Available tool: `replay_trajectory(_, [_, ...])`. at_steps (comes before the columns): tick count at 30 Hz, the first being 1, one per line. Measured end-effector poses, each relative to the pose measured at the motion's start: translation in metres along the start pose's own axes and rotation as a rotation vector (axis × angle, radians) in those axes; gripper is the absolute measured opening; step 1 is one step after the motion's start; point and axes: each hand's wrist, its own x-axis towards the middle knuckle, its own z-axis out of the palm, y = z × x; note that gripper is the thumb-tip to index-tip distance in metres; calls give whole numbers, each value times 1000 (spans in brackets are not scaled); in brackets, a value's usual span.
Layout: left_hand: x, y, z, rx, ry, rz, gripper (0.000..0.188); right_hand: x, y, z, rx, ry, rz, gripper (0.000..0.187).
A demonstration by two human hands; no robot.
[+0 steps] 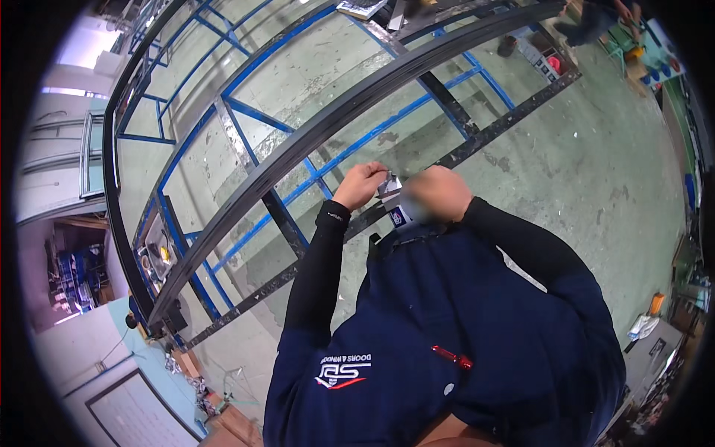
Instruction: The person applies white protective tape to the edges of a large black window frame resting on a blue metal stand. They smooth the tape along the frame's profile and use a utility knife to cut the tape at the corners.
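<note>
My left hand (360, 186) is closed, its thumb and fingertips pinching a small shiny silver metal piece (389, 185) in front of my waist. Close beside it is my right hand (445, 192), with its fingers smeared by blur. What the right fingers hold, if anything, does not show. Just below the metal piece, against my body, sits a small white and navy printed item (400, 217), partly covered by the right hand; I cannot make out its kind. Both hands are at the near rail (514, 117) of a blue and black metal frame stand.
A long dark curved profile (328, 119) lies across the stand, running from lower left to upper right. Blue bars (357, 153) cross beneath it. A grey box (538, 56) holding a red item stands at the far right end. Another person (596, 18) is at the upper right.
</note>
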Motion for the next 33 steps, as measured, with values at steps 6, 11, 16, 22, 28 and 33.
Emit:
replay_trajectory(6, [6, -7, -1, -30, -8, -61, 25, 16, 5, 4, -20, -78, -67, 22])
replay_trajectory(11, [3, 15, 6, 200, 84, 69, 21, 30, 14, 5, -34, -117, -122, 18])
replay_trajectory(16, [-13, 16, 33, 458, 481, 385, 12, 33, 27, 14, 0, -114, -165, 17])
replay_trajectory(22, [-25, 22, 61, 532, 745, 353, 12, 27, 42, 30, -49, -110, -219, 15])
replay_trajectory(28, [-31, 26, 60, 600, 741, 332, 12, 30, 42, 24, -129, -134, -234, 11])
replay_trajectory(33, [-30, 28, 63, 626, 730, 341, 10, 29, 46, 24, -95, -145, -227, 8])
